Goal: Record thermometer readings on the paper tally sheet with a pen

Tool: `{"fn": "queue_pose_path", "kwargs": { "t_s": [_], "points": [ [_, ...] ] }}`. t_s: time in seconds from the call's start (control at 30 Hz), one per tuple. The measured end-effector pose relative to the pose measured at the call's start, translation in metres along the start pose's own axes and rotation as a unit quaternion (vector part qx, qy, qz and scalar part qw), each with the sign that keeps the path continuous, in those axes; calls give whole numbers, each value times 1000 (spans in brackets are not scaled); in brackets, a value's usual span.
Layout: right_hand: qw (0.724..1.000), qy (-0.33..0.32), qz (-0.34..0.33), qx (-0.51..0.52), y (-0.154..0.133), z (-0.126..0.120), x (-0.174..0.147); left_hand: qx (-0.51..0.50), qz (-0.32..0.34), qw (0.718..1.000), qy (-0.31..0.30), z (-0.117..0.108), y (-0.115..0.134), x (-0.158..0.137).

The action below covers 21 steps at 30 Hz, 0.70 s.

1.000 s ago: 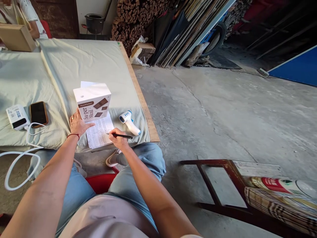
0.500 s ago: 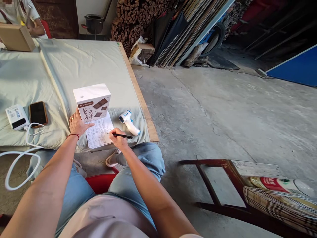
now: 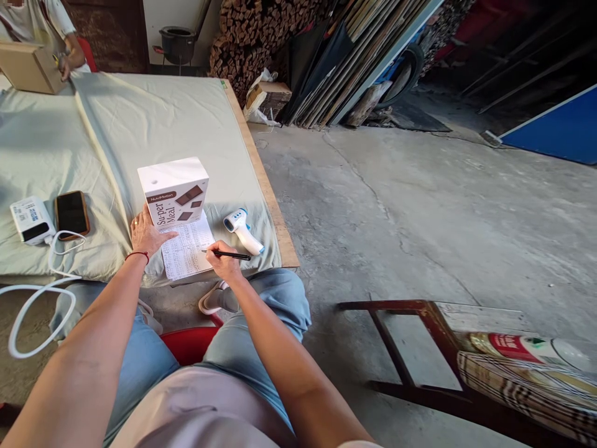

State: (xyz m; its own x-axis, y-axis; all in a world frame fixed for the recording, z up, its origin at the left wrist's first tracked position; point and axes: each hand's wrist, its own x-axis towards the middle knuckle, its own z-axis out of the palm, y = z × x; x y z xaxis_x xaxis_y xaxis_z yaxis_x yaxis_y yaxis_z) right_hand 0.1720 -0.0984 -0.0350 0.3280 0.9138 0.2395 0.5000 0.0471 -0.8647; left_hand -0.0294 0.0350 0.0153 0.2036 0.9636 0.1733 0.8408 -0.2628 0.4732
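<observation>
A black pen (image 3: 233, 254) is pinched in my right hand (image 3: 224, 261), its tip on the written-on sheet of paper (image 3: 186, 255) at the table's near edge. My left hand (image 3: 145, 233) lies open, its thumb stretched over the sheet's upper left and its fingers against the lower left side of a white box (image 3: 175, 174). Printed "Super Meal", the box stands upright at the top of the sheet. A white and blue infrared thermometer (image 3: 243, 231) lies right of the paper, near my right hand.
A phone (image 3: 71, 214), a white device (image 3: 32, 221) and its white cable (image 3: 41, 286) are at left. Across the cloth-covered table (image 3: 163, 112), a person's hand (image 3: 69, 61) touches a cardboard box (image 3: 28, 67). A wooden chair (image 3: 415, 348) stands at right.
The pen tip has shifted very slightly right on the paper. Across the table, the person's hand has come down to the cardboard box's right side, and the box has tilted a little.
</observation>
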Motion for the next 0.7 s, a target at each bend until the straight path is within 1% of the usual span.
{"fn": "queue_pose_path", "kwargs": {
  "t_s": [0.13,0.33,0.7],
  "points": [
    [1000,11,7,-9,0,1,0,2,-2,1000,0,0,1,0],
    [1000,-1,5,-16,-3,0,1,6,-5,1000,-3,-2,3,-1],
    [1000,0,3,-13,-4,-1,1,-3,-1,1000,-3,-2,2,0]
  ]
}}
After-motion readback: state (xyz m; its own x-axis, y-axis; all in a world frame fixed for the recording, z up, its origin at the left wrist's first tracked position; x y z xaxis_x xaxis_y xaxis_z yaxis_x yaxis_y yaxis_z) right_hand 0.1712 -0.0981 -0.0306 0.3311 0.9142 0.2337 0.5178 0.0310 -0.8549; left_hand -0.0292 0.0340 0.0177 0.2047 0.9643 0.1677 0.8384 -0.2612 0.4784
